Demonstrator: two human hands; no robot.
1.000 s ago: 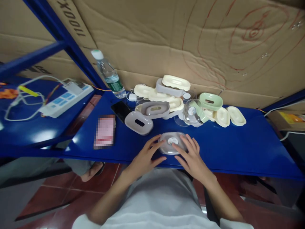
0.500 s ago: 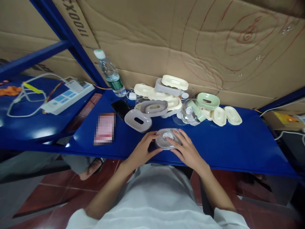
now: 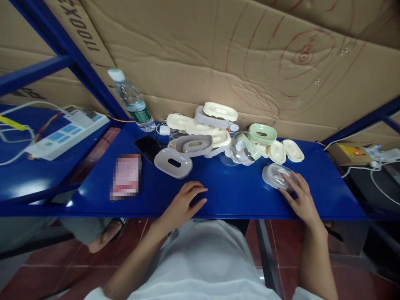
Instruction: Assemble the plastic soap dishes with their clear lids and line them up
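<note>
At the right of the blue table, my right hand (image 3: 300, 199) grips a grey oval soap dish (image 3: 274, 177) with a clear lid and a pale label. Thumb and fingers lie over its right side and hide part of it. My left hand (image 3: 185, 202) holds nothing, thumb and fingers apart, over the front of the table. Closest to it is a grey soap dish tray (image 3: 173, 163) with an oval slot. Behind lies a heap of soap dish parts, with a grey piece (image 3: 194, 144), a clear lid (image 3: 242, 149), a green tray (image 3: 262, 133) and cream inserts (image 3: 277, 152).
A water bottle (image 3: 135, 104) stands at the back left, near a black phone (image 3: 148, 148). A blurred pink item (image 3: 126, 176) lies at the left of the blue table (image 3: 231, 200). A power strip (image 3: 67, 135) is on the left table; a cardboard box (image 3: 350, 155) is at right.
My right hand has carried the lidded soap dish from in front of me to the right. My left hand has come off it and stays near the middle. The view has shifted slightly.
</note>
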